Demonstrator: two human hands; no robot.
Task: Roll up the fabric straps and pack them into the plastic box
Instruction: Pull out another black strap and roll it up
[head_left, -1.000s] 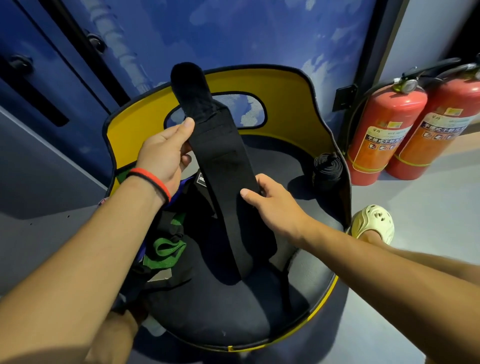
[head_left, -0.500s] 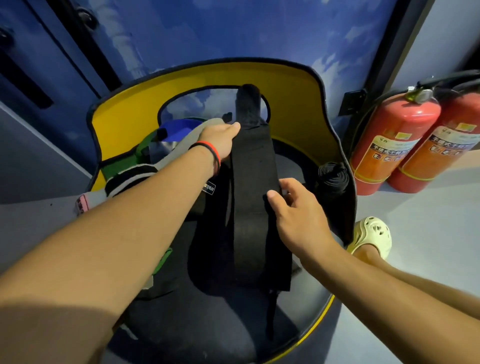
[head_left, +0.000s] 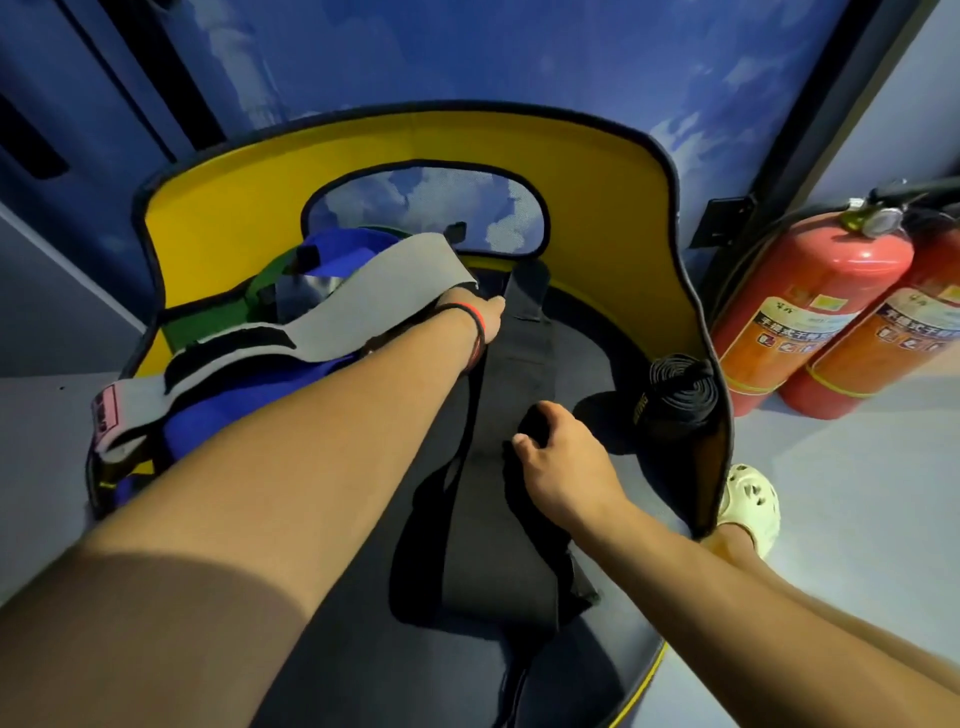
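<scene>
A long black fabric strap (head_left: 498, 467) lies stretched flat down the middle of a dark round seat (head_left: 587, 353). My left hand (head_left: 485, 319) holds the strap's left edge near its far end, and its fingers are partly hidden by a grey strap (head_left: 374, 291). At the strap's right edge, halfway along, my right hand (head_left: 563, 457) pinches a fold with curled fingers. A rolled black strap (head_left: 675, 397) stands at the seat's right side. No plastic box can be made out.
Grey, blue (head_left: 244, 410) and green (head_left: 208, 322) straps are piled on the seat's left side. The yellow backrest (head_left: 597, 171) curves round the far side. Two red fire extinguishers (head_left: 810, 312) stand on the floor at right, near a foot in a cream clog (head_left: 750, 501).
The black strap, held up in the air before, now lies flat on the seat. My left hand has gone forward and down to its far end. My right hand now pinches its right edge.
</scene>
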